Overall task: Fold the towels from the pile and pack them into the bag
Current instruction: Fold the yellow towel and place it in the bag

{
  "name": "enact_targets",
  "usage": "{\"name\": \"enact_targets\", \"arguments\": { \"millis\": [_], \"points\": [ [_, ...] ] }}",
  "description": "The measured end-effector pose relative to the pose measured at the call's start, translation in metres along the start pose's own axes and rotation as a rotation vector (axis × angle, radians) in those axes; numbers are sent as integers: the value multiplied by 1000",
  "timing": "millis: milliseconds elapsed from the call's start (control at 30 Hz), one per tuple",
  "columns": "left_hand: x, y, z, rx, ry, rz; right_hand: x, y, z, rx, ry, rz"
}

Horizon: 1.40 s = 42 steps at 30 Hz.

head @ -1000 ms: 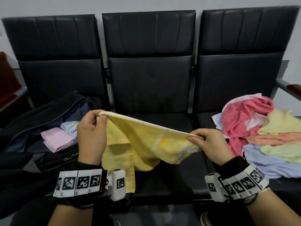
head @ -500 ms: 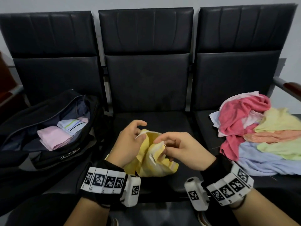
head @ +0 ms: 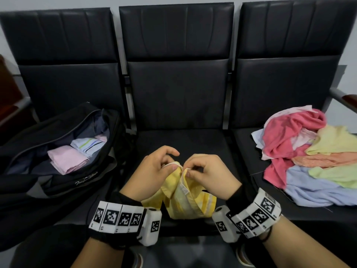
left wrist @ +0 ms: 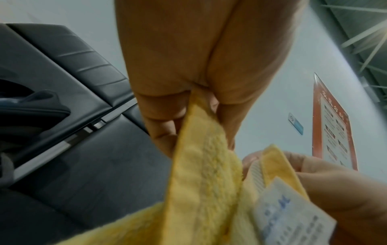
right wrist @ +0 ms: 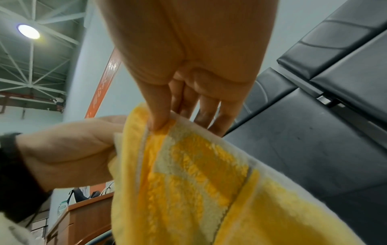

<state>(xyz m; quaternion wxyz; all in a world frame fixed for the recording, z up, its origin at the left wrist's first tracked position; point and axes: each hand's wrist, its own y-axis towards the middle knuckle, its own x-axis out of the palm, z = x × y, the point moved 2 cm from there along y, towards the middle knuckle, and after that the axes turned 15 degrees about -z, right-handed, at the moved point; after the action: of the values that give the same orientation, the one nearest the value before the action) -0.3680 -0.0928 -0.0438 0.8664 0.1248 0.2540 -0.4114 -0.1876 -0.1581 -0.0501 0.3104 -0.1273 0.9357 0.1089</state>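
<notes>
A yellow towel (head: 185, 200) with paler stripes hangs doubled over the middle seat, its two top corners brought together. My left hand (head: 154, 171) pinches one corner of the yellow towel (left wrist: 199, 174) between thumb and fingers. My right hand (head: 208, 173) pinches the other corner of the yellow towel (right wrist: 188, 165), right beside the left. A white label shows on the cloth. The open black bag (head: 81, 180) lies on the left seat and holds a folded pink towel (head: 66, 158) and a folded striped white one (head: 87, 144). The pile of towels (head: 313, 161) sits on the right seat.
Three black padded seats (head: 177, 93) stand in a row against a pale wall. A metal armrest (head: 343, 99) sticks out at the far right. The pile shows pink, pale yellow, orange, green and light blue cloths. My feet show below the seat's front edge.
A second ago the towel was stretched wide between my hands. The hands have since come together over the middle seat, so the towel now hangs folded in half.
</notes>
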Motion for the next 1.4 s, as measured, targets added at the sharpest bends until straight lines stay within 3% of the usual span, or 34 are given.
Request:
{"name": "enact_targets", "arguments": {
  "millis": [233,467,633,800,1033,1400],
  "points": [
    [3,-2,-10,12,-36,-56,1,-1,4,13,45,-20],
    [0,-7,-26,-73,-200,157,-13,-8,16,89,51,133],
    [7,-3,-14,-40,-233,253,-5,-9,1,36,34,69],
    [11,-5,4,19,-144,175,3,-3,-12,-24,-44,57],
    [8,-13,14,44,-73,88,7,-4,-12,84,-104,115],
    [5,-16,13,56,41,69,12,-2,-13,109,-104,123]
  ]
}}
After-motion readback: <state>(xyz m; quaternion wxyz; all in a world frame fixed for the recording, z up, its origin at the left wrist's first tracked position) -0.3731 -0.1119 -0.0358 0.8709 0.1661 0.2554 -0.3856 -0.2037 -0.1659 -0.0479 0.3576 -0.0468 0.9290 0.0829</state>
